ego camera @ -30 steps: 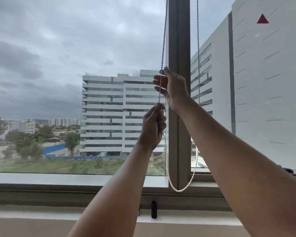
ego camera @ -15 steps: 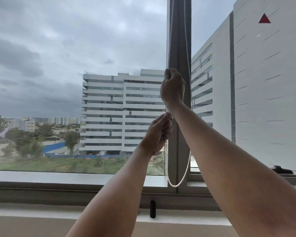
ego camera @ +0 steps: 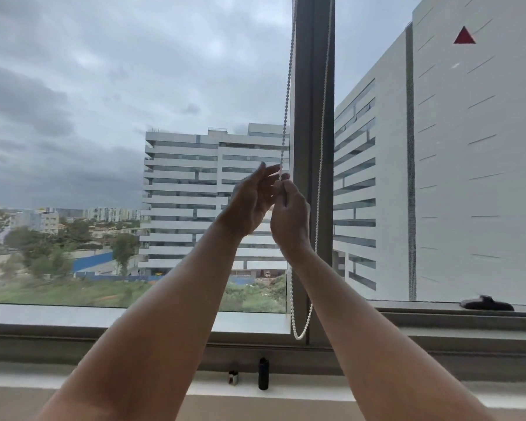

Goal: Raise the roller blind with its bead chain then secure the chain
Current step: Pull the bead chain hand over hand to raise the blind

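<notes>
The white bead chain (ego camera: 287, 95) hangs in two strands by the dark window mullion (ego camera: 312, 117), and its loop ends low near the sill (ego camera: 299, 335). My right hand (ego camera: 289, 217) pinches the left strand between thumb and fingertips at about mid-height of the window. My left hand (ego camera: 249, 202) is just to its left, palm toward the right hand. Its fingers are stretched upward and reach close to the same strand without gripping it. The right strand runs down behind my right wrist. The roller blind itself is above the frame, out of view.
A grey window sill (ego camera: 104, 317) runs across below the glass. A small black cylinder (ego camera: 263, 373) and a tiny box-like object (ego camera: 233, 377) stand on the lower ledge. A black window handle (ego camera: 486, 302) lies on the right frame.
My right hand has come down from higher on the mullion to meet my left hand. My left hand has risen, let go of the chain and opened its fingers.
</notes>
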